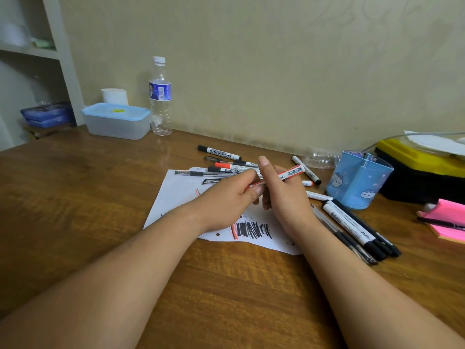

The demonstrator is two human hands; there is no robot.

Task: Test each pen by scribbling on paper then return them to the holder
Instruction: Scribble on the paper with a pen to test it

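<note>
Two hands meet over the scribbled paper [173, 195] on the bench [88, 202]: my left hand [226, 202] and right hand [285, 197] both grip one red pen [293, 171]. Behind lie loose pens [219, 152]; the blue holder [352, 190] stands at right.

Bare counter [75, 197] is left open on the left and along the near edge; the far left corner is taken by a lidded plastic box [115, 122] and an upright water bottle [160, 96]. The blue holder [357, 182] is fronted by a row of markers [352, 222]; loose markers [221, 152] are scattered behind the paper [173, 195]; the holder's top is unblocked from above; its right is hemmed by a black and yellow case [415, 170] and pink notes [445, 220].
</note>
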